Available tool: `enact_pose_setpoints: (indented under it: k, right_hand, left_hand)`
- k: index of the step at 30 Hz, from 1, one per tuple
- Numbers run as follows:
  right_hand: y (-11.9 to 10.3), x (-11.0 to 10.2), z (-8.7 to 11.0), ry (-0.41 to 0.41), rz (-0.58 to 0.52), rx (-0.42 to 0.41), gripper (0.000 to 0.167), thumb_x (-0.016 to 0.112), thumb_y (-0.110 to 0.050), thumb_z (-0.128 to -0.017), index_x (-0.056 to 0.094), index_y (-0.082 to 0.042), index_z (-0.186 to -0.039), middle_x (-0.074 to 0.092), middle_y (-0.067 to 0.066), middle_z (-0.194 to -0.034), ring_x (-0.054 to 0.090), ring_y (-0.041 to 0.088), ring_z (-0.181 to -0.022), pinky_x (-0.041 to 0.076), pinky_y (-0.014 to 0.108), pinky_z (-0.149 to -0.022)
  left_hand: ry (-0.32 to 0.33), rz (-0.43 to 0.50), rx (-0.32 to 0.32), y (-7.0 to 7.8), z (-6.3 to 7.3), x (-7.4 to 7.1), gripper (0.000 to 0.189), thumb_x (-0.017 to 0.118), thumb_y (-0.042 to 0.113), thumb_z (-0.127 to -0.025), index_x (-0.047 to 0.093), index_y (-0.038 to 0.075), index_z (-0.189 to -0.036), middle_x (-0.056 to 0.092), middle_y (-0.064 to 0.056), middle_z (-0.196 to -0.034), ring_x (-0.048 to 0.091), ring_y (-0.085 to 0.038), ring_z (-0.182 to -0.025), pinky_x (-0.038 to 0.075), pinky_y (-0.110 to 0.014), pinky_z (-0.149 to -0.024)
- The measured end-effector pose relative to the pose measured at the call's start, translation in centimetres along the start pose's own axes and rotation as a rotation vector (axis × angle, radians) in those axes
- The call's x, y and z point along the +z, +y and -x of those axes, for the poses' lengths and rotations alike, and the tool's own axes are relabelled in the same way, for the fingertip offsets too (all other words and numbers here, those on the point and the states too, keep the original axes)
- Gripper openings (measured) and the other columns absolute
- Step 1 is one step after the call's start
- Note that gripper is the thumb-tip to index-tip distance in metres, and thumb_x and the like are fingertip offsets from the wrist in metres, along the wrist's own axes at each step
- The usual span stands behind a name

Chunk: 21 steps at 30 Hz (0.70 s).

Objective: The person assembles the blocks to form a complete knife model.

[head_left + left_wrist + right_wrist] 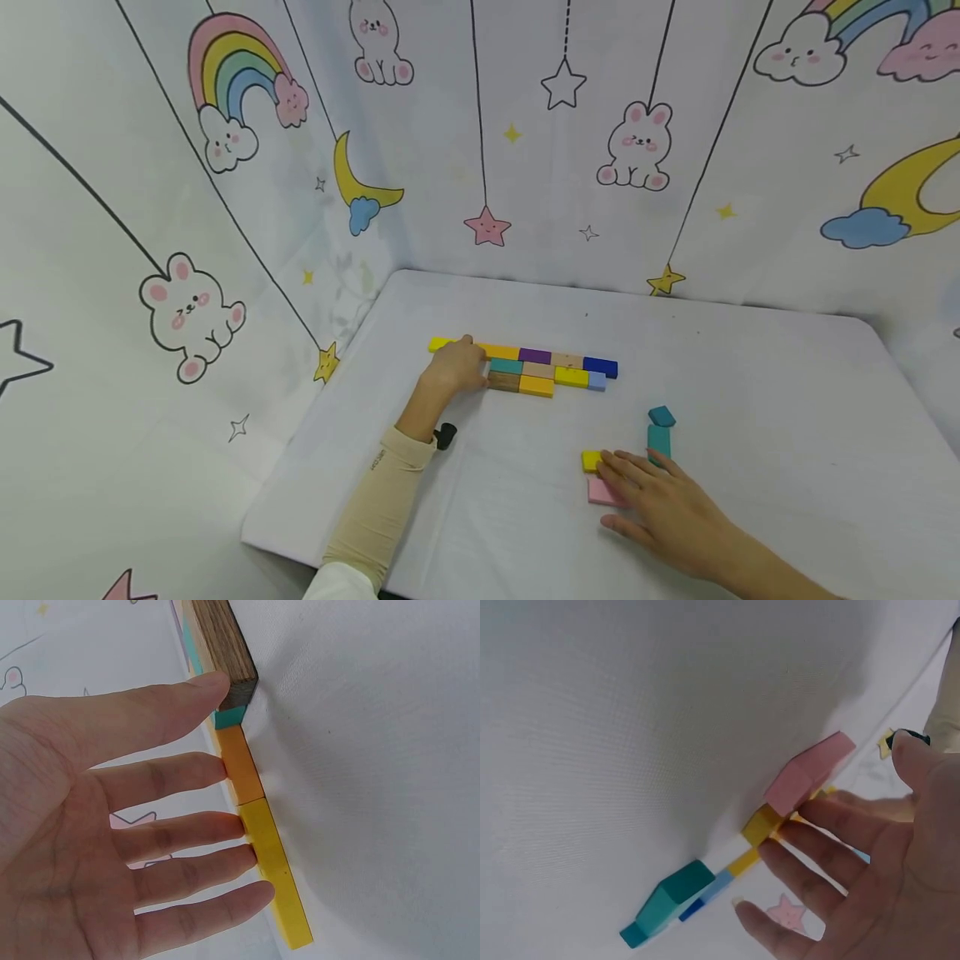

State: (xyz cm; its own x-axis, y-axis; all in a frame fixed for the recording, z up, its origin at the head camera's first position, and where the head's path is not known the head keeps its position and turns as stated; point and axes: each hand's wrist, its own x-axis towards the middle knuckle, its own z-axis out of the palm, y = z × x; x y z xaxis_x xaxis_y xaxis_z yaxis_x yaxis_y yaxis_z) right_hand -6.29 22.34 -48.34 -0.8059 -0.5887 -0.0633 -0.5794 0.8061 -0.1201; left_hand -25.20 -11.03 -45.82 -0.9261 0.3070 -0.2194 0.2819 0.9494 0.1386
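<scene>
My left hand (453, 367) rests at the left end of rows of coloured wooden blocks. In the left wrist view its thumb touches the end of a brown wood-grain block (229, 649), while the extended fingers lie along an orange block (244, 765) and a long yellow block (276, 870). My right hand (671, 504) spreads over a small group nearer the front. Its fingertips touch a small yellow block (761, 825), beside a pink block (810, 772). Just beyond stand a teal block (659, 437) and a teal five-sided block (662, 416). The right hand partly covers the pink and yellow ones.
Other blocks in the rows include purple (535, 357), dark blue (601, 367), light blue (596, 381) and yellow (572, 377). All lie on a white-covered table (787, 400). Cartoon-printed curtains (525, 167) hang behind and at the sides. A black device (446, 436) sits at the left wrist.
</scene>
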Motion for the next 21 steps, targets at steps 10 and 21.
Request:
enact_pose_setpoints:
  k: [10, 21]
  right_hand:
    - [0.1, 0.0, -0.7, 0.007, -0.003, 0.000, 0.072, 0.053, -0.066, -0.101, 0.057, -0.015, -0.151, 0.052, 0.003, -0.158, 0.048, 0.029, -0.144, 0.033, 0.066, -0.117]
    - [0.3, -0.7, -1.8, 0.016, -0.022, -0.025, 0.070, 0.052, -0.065, -0.102, 0.058, -0.014, -0.150, 0.053, 0.006, -0.156, 0.051, 0.031, -0.142, 0.035, 0.067, -0.115]
  left_hand:
    - [-0.007, 0.005, 0.008, -0.2, -0.1, 0.2, 0.051, 0.080, 0.033, -0.092, 0.071, 0.012, -0.137, 0.058, -0.017, -0.141, 0.064, -0.030, -0.118, 0.054, -0.045, -0.102]
    - [0.002, -0.003, 0.002, 0.0, 0.0, 0.0, 0.050, 0.081, 0.033, -0.091, 0.071, 0.012, -0.136, 0.059, -0.015, -0.138, 0.064, -0.029, -0.116, 0.054, -0.045, -0.102]
